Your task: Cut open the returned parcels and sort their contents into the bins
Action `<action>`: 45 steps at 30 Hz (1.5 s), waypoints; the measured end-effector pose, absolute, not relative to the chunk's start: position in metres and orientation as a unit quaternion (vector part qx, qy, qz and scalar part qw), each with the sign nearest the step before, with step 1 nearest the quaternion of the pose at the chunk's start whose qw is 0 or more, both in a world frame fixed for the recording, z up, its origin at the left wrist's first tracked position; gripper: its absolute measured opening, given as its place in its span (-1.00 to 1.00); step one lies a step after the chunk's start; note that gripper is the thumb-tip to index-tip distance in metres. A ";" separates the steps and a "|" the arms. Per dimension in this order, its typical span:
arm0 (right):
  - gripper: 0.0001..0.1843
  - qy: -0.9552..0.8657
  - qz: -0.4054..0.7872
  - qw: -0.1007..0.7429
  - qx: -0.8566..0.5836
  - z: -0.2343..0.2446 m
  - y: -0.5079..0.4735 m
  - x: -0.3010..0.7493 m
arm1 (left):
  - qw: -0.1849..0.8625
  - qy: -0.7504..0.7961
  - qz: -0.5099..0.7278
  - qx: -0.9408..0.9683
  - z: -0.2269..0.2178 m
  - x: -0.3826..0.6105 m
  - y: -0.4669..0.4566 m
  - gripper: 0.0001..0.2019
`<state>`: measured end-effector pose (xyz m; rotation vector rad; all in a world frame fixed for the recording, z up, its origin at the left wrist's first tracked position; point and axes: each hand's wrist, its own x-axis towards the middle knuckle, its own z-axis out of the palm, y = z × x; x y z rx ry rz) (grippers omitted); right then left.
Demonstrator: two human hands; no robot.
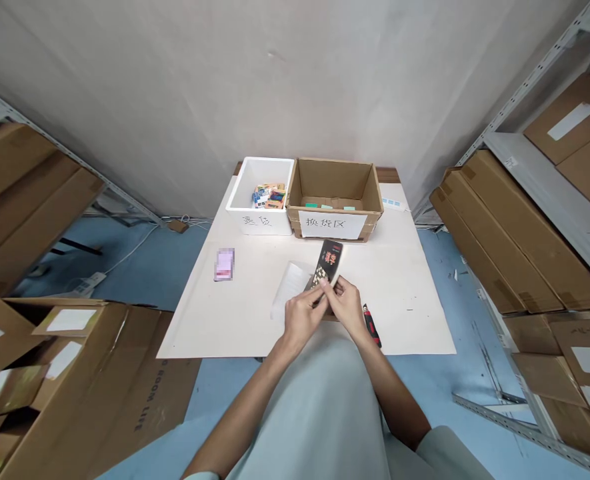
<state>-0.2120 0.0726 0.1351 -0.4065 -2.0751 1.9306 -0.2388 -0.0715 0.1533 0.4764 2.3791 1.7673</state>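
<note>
The left hand (302, 315) and right hand (347, 303) pinch the near end of a dark packet (329, 260) in front of the cardboard box (335, 223).
It looks light, thin and slightly bendy, so it is best gripped by its edges.

Bin (262, 200) and carton (335, 200) side by side at the table's (415, 320) far edge, bin left, card (224, 264) before the bin, packet (327, 263) between left hand (302, 317) and right hand (347, 303) over a sheet (289, 287) near the front, knife (372, 325) right of them, boxes (505, 233) flanking.
</note>
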 end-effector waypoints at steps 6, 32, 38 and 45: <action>-0.39 -0.653 0.724 0.158 -0.156 0.161 0.095 -0.205 | 0.044 0.762 0.625 0.165 0.169 -0.252 -0.083 -0.52; -0.64 -0.719 0.681 0.136 0.038 0.213 0.130 -0.203 | 0.006 0.685 0.706 0.180 0.221 -0.286 -0.124 -0.57; -0.63 -0.710 0.691 0.138 0.022 0.208 0.128 -0.203 | 0.011 0.683 0.711 0.165 0.225 -0.286 -0.126 -0.56; -0.49 -0.691 0.698 0.168 -0.084 0.195 0.125 -0.202 | 0.045 0.699 0.707 0.099 0.215 -0.287 -0.130 -0.44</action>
